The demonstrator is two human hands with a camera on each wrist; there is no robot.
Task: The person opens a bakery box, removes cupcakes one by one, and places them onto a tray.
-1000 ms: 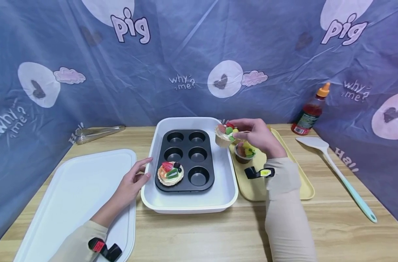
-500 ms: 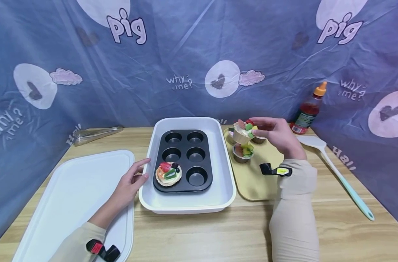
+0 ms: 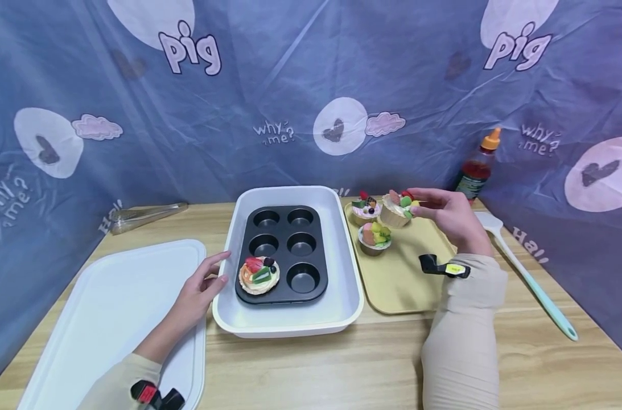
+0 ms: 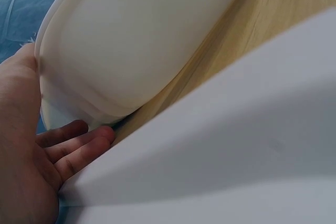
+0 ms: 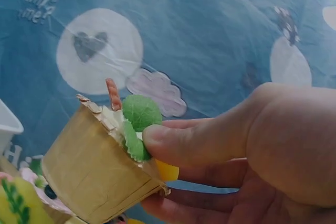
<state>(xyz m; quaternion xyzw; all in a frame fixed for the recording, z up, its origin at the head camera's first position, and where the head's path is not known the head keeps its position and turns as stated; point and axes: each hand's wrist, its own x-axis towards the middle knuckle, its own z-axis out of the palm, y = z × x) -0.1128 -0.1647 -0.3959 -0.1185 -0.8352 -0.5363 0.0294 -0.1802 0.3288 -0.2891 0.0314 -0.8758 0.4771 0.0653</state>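
My right hand (image 3: pixel 446 213) pinches a fruit-topped cupcake (image 3: pixel 394 212) between thumb and fingers, above the yellow tray (image 3: pixel 392 290). The right wrist view shows its tan paper cup (image 5: pixel 100 166) tilted, with the thumb against green leaf pieces (image 5: pixel 142 113). Close by on the tray sit a cupcake with yellow and pink topping (image 3: pixel 374 237) and one with berries (image 3: pixel 365 210). My left hand (image 3: pixel 200 287) rests at the left side of the white bin (image 3: pixel 290 327), fingers fairly straight. Inside it lies a black muffin pan (image 3: pixel 281 293), with a fruit-topped cupcake (image 3: pixel 259 275) in its front left cup.
A white tray (image 3: pixel 131 296) lies under my left forearm. Metal tongs (image 3: pixel 147 215) are at the back left. On the right are a sauce bottle (image 3: pixel 478 168) with an orange cap and a white spatula with a mint handle (image 3: pixel 538 290). A printed blue cloth (image 3: pixel 290 68) hangs behind.
My right hand has carried the cupcake rightward, from beside the bin's right rim to over the yellow tray, uncovering the berry cupcake. My left hand stays at the bin. The head view has shifted slightly.
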